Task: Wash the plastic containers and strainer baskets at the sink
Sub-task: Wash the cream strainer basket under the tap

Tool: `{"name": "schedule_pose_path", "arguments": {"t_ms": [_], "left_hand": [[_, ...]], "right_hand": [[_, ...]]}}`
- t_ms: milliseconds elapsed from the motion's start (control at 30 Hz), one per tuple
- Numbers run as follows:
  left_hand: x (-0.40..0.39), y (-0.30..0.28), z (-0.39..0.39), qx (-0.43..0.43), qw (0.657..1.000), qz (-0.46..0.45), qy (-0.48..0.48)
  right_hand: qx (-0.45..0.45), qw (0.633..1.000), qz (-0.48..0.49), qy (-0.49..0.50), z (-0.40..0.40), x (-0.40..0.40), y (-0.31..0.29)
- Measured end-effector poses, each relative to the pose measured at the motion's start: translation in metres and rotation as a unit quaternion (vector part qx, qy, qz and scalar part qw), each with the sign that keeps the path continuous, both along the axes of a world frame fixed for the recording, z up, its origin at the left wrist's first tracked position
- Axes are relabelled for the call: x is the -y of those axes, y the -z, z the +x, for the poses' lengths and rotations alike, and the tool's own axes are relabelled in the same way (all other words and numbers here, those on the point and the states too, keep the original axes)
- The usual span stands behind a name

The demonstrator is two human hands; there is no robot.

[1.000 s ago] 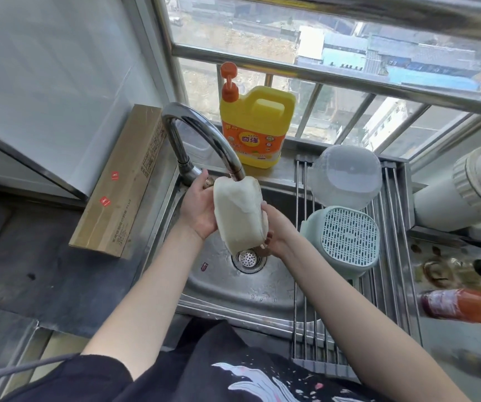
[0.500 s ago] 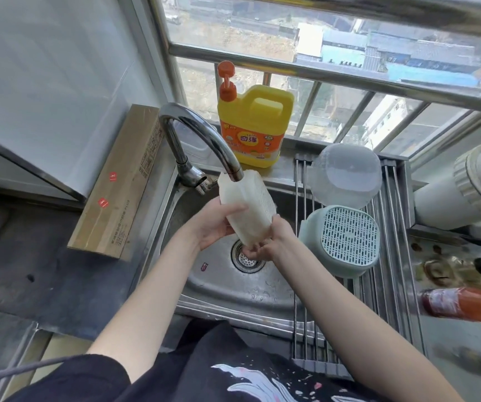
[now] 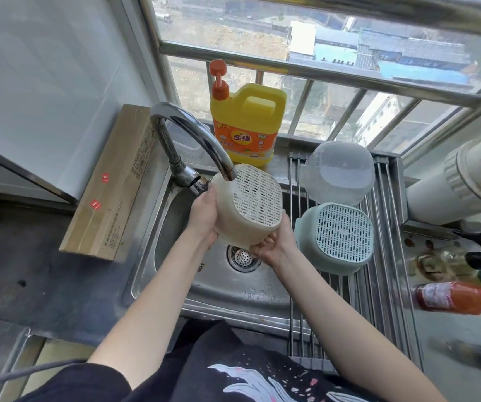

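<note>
I hold a white strainer basket [image 3: 248, 206] over the steel sink [image 3: 219, 288], right under the faucet spout [image 3: 204, 140]. Its perforated bottom faces up and to the right. My left hand [image 3: 203, 216] grips its left wall and my right hand [image 3: 274, 245] holds its lower rim from beneath. On the roll-up drying rack [image 3: 378, 285] to the right, a pale green strainer basket [image 3: 336, 237] lies upside down. A clear plastic container [image 3: 339, 172] rests upside down behind it.
A yellow dish soap jug [image 3: 248, 123] with an orange pump stands on the sill behind the sink. A long cardboard box [image 3: 109, 184] leans at the left. A red sauce bottle [image 3: 462, 297] and dark bottles sit at the right. A white pipe [image 3: 465, 181] crosses above the right counter.
The white basket has been turned so its perforated bottom faces up toward me; before, its side wall faced me. My left hand shifted to its left wall, my right hand under its rim.
</note>
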State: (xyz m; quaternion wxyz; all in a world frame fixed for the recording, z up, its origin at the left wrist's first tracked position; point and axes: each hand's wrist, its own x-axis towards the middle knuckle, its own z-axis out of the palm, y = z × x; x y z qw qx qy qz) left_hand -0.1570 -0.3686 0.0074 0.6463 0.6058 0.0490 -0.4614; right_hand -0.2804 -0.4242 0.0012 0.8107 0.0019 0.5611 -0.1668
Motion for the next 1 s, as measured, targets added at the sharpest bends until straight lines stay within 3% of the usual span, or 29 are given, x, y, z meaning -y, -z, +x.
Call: {"name": "schedule_pose_path", "arguments": {"t_ms": [100, 233, 367, 533, 600, 667, 733, 800, 867, 967, 1000], "left_hand": [[-0.002, 0.000, 0.003, -0.097, 0.994, -0.052, 0.012], [-0.011, 0.002, -0.019, -0.176, 0.966, -0.181, 0.047], [-0.015, 0.013, -0.045, -0.199, 0.966, -0.167, 0.000], [-0.016, 0.021, -0.048, -0.215, 0.965, -0.115, -0.094], [-0.017, 0.025, -0.048, -0.249, 0.958, -0.056, -0.129], [-0.019, 0.033, -0.048, -0.287, 0.944, 0.014, -0.160], [-0.024, 0.038, -0.050, -0.261, 0.957, 0.060, -0.111], [-0.032, 0.041, -0.052, -0.233, 0.968, 0.086, -0.034], [-0.044, 0.044, -0.041, -0.241, 0.968, 0.062, 0.026], [-0.051, 0.031, -0.012, -0.288, 0.948, -0.106, 0.088], [-0.049, 0.023, -0.006, -0.274, 0.947, -0.134, 0.106]], "right_hand": [[0.037, 0.998, -0.007, 0.045, 0.002, 0.005, -0.003], [-0.051, 0.990, 0.018, 0.129, 0.017, 0.013, 0.013], [-0.153, 0.984, -0.040, 0.080, 0.019, 0.007, 0.025], [0.009, 0.994, -0.071, 0.079, 0.007, 0.008, 0.022], [0.015, 0.990, -0.130, 0.054, 0.009, 0.007, 0.020], [-0.045, 0.970, -0.237, 0.015, 0.011, 0.001, 0.017], [-0.117, 0.917, -0.374, -0.071, 0.013, -0.008, 0.017], [-0.164, 0.830, -0.503, -0.178, 0.012, -0.015, 0.010], [-0.188, 0.695, -0.624, -0.305, 0.006, -0.017, 0.008], [-0.201, 0.434, -0.766, -0.429, -0.004, -0.025, 0.006], [-0.189, 0.386, -0.788, -0.441, -0.007, -0.029, 0.006]]}}
